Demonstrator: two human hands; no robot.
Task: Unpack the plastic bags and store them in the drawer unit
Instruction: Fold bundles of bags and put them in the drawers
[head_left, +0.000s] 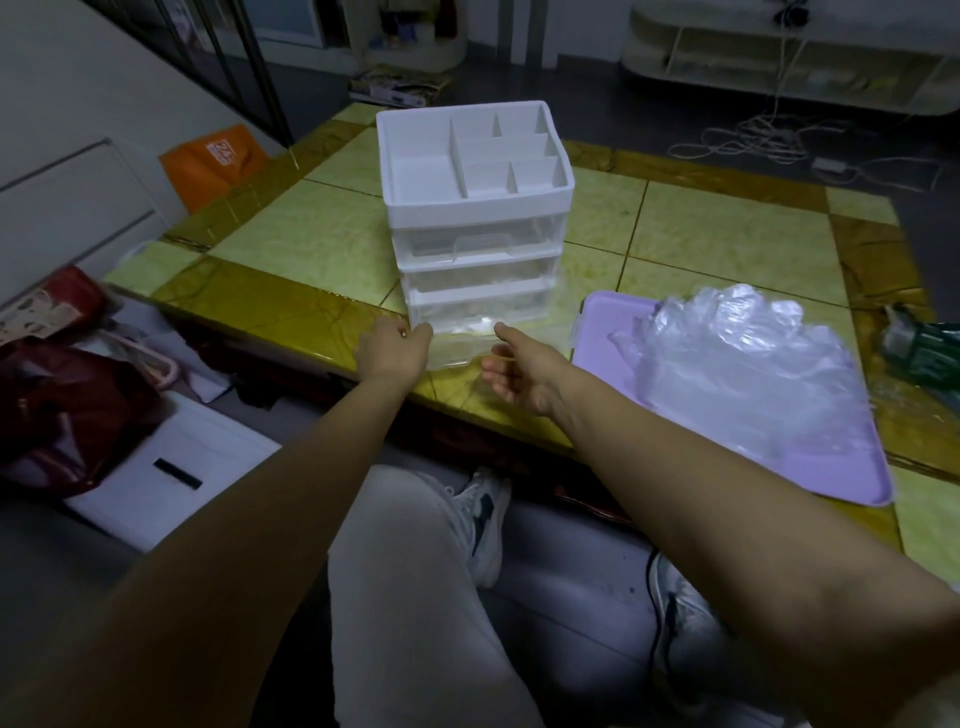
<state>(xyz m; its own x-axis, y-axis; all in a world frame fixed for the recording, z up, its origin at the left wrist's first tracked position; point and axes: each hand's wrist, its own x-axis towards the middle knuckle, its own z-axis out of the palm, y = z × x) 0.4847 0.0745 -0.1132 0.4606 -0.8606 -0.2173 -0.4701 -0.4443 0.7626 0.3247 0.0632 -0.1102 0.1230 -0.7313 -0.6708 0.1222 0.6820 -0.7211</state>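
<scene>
A white drawer unit (475, 208) with three clear drawers and a divided top tray stands on the tiled table. Its bottom drawer (457, 340) is pulled out toward me, with clear plastic lying inside. My left hand (392, 351) grips the drawer's left front corner. My right hand (511, 371) is at the drawer's right front corner, fingers loosely bent beside it; whether it touches the drawer I cannot tell. A heap of clear plastic bags (737, 364) lies on a purple tray (831, 467) to the right.
The yellow-green tiled table (727, 234) has its front edge close to my knees. A green object (919, 348) lies at the table's right edge. Red bags (67, 395) and a white box (171, 467) sit on the floor at left. An orange bag (213, 161) leans behind the table.
</scene>
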